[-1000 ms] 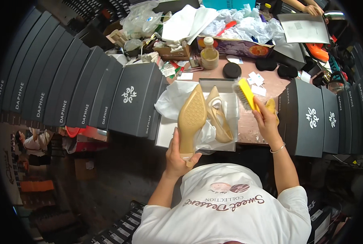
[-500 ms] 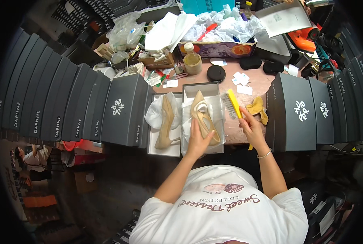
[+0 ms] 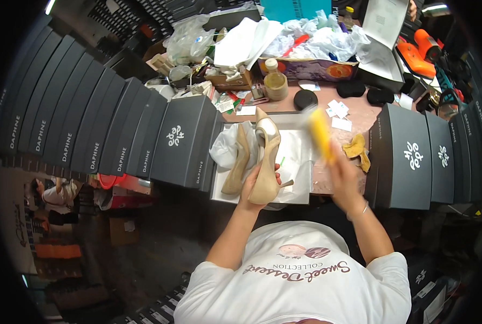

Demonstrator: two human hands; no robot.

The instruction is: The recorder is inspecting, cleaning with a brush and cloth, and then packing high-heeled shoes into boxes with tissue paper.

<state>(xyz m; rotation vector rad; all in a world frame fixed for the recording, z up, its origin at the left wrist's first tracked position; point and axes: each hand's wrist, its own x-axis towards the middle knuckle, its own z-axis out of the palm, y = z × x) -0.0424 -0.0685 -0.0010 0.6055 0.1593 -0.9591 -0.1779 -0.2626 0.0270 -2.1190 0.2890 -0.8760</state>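
Head view, contents in descending size, all placed by the open shoebox (image 3: 301, 181).

Tabletop (image 3: 323, 184), pinkish and worn, under the open shoebox. Row of dark grey boxes (image 3: 189, 148), standing to its left; second row of dark grey boxes (image 3: 406, 181), to its right. Open shoebox, white inside, with white paper in it. Purple carton (image 3: 300, 71), heaped with crumpled paper, beyond it.

Held shoe (image 3: 267, 167), one, beige, high-heeled, toe pointing away from the wearer, raised over the open shoebox. Left hand (image 3: 250, 193), fingers closed around its rear part. Second shoe (image 3: 234, 177), matching, within the left side of the open shoebox.

Yellow brush (image 3: 320, 134), one, motion-blurred, just off the box's right edge. Right hand (image 3: 345, 175), also blurred, closed on its handle; exact finger placement cannot be told.

Bottle (image 3: 276, 85), white-capped, beyond the box. Yellow cloth (image 3: 357, 151), crumpled, to its right. Black round object (image 3: 306, 100), just past its far right corner. White cards (image 3: 339, 112), several, beyond its right side. Bracelet (image 3: 365, 209), on the right wrist, nearer the wearer than the box.
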